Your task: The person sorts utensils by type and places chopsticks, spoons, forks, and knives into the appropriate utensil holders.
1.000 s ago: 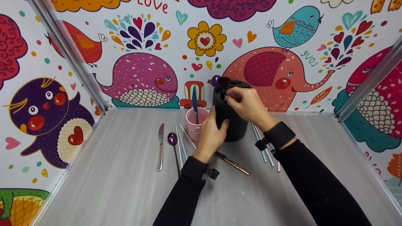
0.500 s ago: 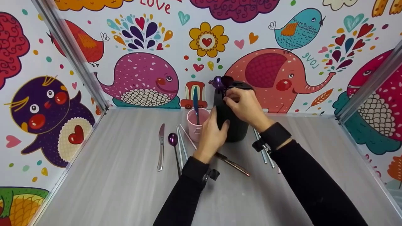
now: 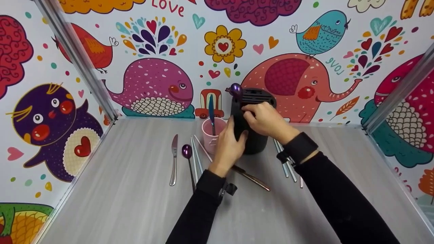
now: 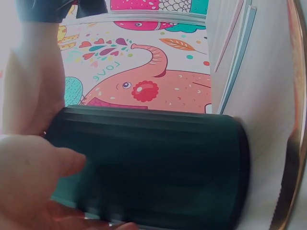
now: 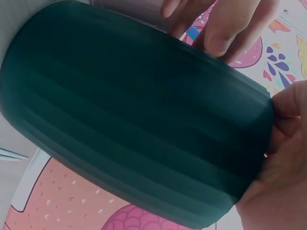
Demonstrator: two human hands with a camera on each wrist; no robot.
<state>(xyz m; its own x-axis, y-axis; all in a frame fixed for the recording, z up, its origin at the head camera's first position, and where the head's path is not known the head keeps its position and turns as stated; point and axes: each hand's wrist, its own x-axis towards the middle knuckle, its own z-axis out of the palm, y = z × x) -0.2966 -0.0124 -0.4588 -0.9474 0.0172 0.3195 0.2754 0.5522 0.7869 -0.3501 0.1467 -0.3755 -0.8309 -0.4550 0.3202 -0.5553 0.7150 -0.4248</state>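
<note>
Right hand (image 3: 263, 118) high, left hand (image 3: 229, 144) low

With 12 o'clock pointing away from the person in the head view, a dark green, ribbed, cylindrical holder with a slotted top (image 3: 255, 142) stands on the grey table (image 3: 142, 189), its long axis upright. The left hand grips its side at about 8 o'clock, fingers along one flank and thumb across the near face. The right hand is nearer the top, fingers curled at the near rim, about 6 o'clock of the slots; whether they pinch anything, I cannot tell.

What matters most, I judge, is rim to fingertips: the opening lies just beyond them, and a shiny purple, round-bowled spoon (image 3: 236, 89) rises from the rim at their 11 o'clock. A pale pink cup (image 3: 208, 144) with a slim blue knife (image 3: 211, 110) upright in it sits at the left hand's 10 o'clock
</note>
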